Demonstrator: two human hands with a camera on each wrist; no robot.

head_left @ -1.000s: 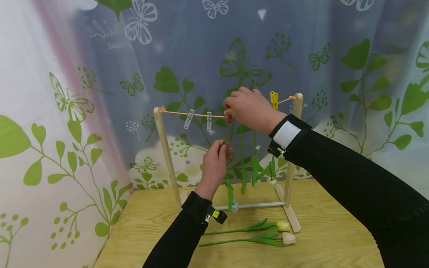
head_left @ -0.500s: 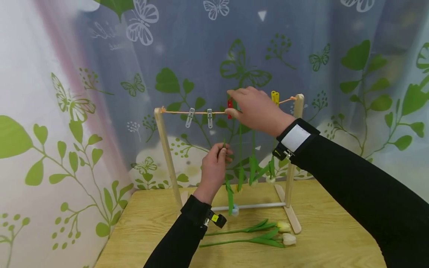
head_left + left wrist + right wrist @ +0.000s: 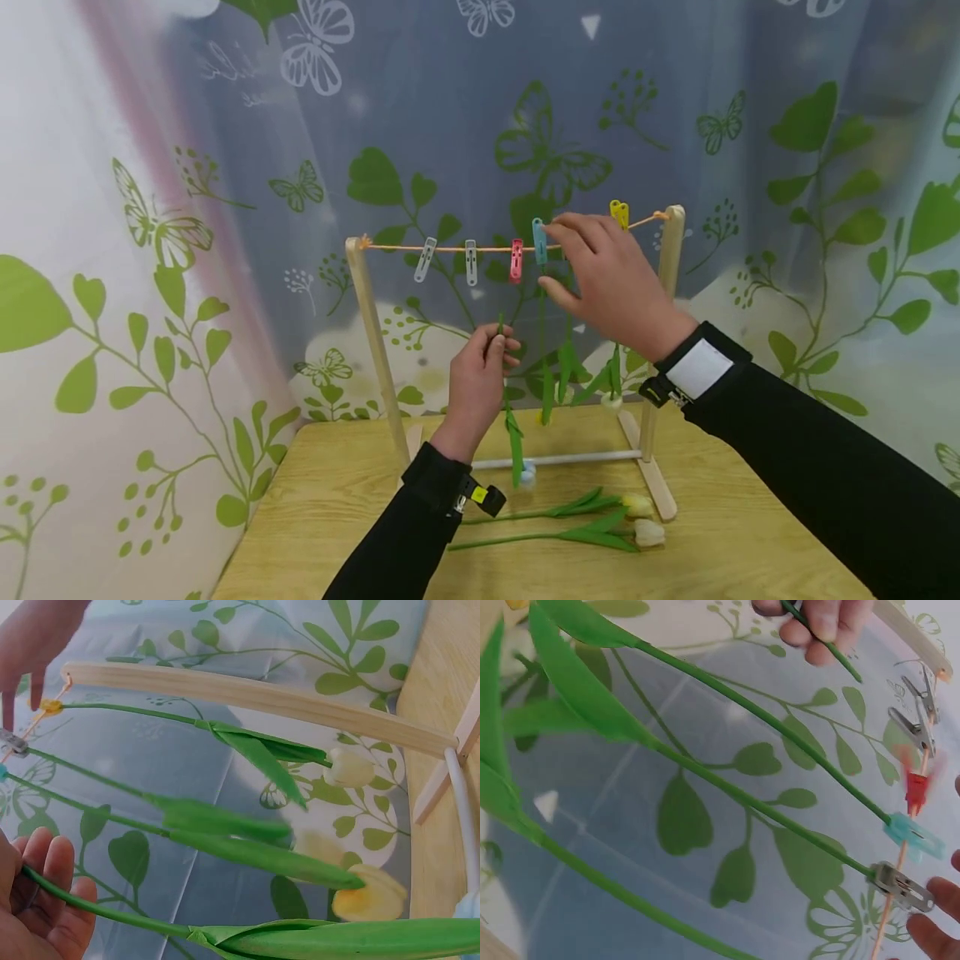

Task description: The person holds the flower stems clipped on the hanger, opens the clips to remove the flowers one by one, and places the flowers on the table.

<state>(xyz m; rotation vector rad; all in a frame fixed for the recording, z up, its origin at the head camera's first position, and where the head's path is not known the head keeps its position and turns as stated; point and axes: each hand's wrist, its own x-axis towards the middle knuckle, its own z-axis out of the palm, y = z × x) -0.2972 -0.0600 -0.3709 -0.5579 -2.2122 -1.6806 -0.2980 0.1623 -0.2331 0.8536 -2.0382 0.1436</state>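
My left hand (image 3: 480,371) pinches the stem of a pale-blue tulip (image 3: 528,475), which hangs head down below the hand. Its cut end pokes up above my fingers. My right hand (image 3: 617,279) is beside the string, thumb and fingers apart, near the teal clothespin (image 3: 539,242). In the right wrist view those fingertips lie close to a grey clothespin (image 3: 901,886) clipped to a stem; contact is unclear. A red clothespin (image 3: 516,261) sits on the string (image 3: 442,249) left of the teal one. A yellow tulip (image 3: 367,896) and a white tulip (image 3: 349,766) hang upside down.
Two silver clothespins, one (image 3: 471,262) nearer the middle, sit on the string's left part; a yellow clothespin (image 3: 618,214) is at right. Wooden posts (image 3: 372,333) carry the string above a white crossbar (image 3: 585,459). Two tulips (image 3: 649,532) lie on the table (image 3: 330,517).
My right hand has let go of the red clothespin and moved right along the string, uncovering the teal one. My left hand stays nearly still, holding the pale-blue tulip.
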